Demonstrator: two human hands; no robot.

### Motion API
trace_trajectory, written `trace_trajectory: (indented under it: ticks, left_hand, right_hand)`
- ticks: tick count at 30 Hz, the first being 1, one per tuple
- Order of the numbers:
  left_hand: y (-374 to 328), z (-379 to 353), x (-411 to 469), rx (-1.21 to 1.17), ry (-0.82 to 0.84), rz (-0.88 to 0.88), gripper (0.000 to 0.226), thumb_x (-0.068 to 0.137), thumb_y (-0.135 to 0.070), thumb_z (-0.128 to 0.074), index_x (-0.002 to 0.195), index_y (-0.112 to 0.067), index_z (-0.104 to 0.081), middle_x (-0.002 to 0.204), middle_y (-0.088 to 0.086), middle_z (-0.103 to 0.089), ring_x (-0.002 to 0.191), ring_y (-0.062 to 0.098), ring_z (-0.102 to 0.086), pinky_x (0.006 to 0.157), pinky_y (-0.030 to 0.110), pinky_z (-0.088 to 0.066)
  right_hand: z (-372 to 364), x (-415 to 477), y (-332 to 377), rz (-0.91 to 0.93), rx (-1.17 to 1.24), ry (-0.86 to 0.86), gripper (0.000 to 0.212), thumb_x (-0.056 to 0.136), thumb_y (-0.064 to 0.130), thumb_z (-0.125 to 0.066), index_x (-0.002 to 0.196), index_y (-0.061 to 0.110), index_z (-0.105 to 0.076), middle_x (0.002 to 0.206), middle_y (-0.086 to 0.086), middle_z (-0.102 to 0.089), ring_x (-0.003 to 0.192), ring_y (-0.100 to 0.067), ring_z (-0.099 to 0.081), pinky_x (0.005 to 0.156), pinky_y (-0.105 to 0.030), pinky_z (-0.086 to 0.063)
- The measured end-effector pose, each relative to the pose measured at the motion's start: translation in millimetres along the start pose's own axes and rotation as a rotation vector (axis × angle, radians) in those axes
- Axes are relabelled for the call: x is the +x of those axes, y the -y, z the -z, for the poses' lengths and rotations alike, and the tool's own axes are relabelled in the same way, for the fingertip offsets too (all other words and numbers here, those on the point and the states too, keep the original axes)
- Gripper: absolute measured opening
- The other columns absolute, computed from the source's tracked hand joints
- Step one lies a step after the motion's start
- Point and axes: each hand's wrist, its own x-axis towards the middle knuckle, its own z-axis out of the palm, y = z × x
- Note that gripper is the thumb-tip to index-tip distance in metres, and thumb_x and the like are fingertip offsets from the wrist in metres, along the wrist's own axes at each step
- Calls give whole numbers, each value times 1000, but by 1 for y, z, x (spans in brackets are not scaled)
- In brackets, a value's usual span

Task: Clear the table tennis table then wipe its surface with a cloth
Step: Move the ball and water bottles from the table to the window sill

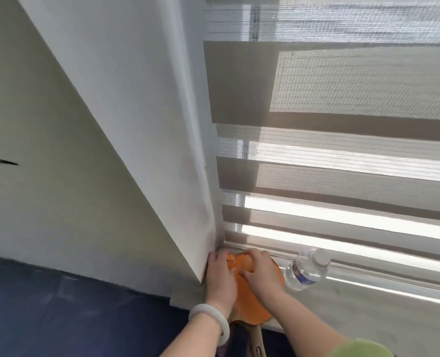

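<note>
An orange-faced table tennis paddle [251, 309] lies on the pale window sill [355, 318], with its wooden handle [255, 340] sticking out over the sill's near edge. Both hands are on the paddle's far end, in the corner by the wall. My left hand [220, 278], which wears a white bangle, lies flat along the paddle's left side. My right hand [259, 271] curls its fingers and thumb over a rounded orange lump [235, 264] on top of the paddle. I cannot tell what the lump is. The dark blue table tennis table [59, 318] fills the lower left.
A clear plastic water bottle [305, 270] with a white cap stands on the sill just right of my right hand. Striped zebra blinds [342, 163] hang behind the sill. A white wall corner [162, 176] juts out on the left.
</note>
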Motion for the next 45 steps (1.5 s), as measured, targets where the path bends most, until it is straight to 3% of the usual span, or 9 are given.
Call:
trace_trajectory:
  ticks: [5, 12, 18, 23, 32, 38, 45]
  left_hand:
    - [-3, -2, 16, 18, 1, 50, 39, 99, -12, -49, 135, -27, -48, 132, -7, -47, 124, 12, -47, 109, 28, -36]
    - [3, -1, 15, -1, 59, 25, 57, 98, -12, -51, 150, -29, -33, 153, -7, -33, 143, 14, -29, 120, 33, -23]
    - [7, 1, 14, -31, 102, -13, 63, 97, -10, -54, 152, -25, -28, 156, -5, -29, 146, 12, -23, 121, 29, -17]
    - [7, 4, 13, -76, 135, 10, 69, 96, -9, -56, 154, -23, -22, 158, -4, -27, 146, 15, -26, 121, 38, -22]
    - [10, 6, 11, -96, 181, 1, 72, 95, -6, -56, 155, -22, -19, 160, -4, -23, 146, 15, -26, 120, 39, -25]
    - [11, 3, 12, -122, 166, 10, 74, 95, -3, -55, 155, -24, -18, 161, -6, -19, 147, 13, -24, 120, 38, -25]
    - [9, 3, 13, -271, 149, 81, 77, 92, 4, -56, 153, -26, -22, 154, -1, -35, 139, 17, -39, 116, 42, -34]
  right_hand:
    - [-6, 7, -3, -8, 85, 1, 49, 91, 13, -64, 135, 28, -48, 134, -1, -47, 121, -20, -50, 96, -27, -41]
    - [-9, 5, -9, -30, 133, 2, 44, 91, 9, -61, 128, 28, -51, 128, 1, -50, 111, -19, -55, 96, -31, -46]
    - [-13, -2, -18, -69, 142, -18, 45, 88, 4, -62, 126, 27, -55, 121, 3, -54, 107, -18, -57, 96, -33, -47]
    - [-16, -5, -26, -85, 169, -27, 46, 86, 5, -67, 118, 34, -52, 119, 2, -54, 104, -19, -58, 96, -38, -50]
    - [-17, 1, -29, -53, 169, 21, 66, 83, 6, -72, 138, 34, -48, 125, 1, -52, 108, -22, -59, 95, -36, -51]
    - [-22, 3, -29, -38, 245, 43, 74, 82, 5, -74, 142, 36, -44, 123, 2, -52, 99, -13, -58, 87, -23, -50]
    - [-22, 3, -32, -43, 305, 8, 74, 79, 1, -75, 142, 30, -48, 119, -1, -54, 96, -14, -58, 88, -26, -51]
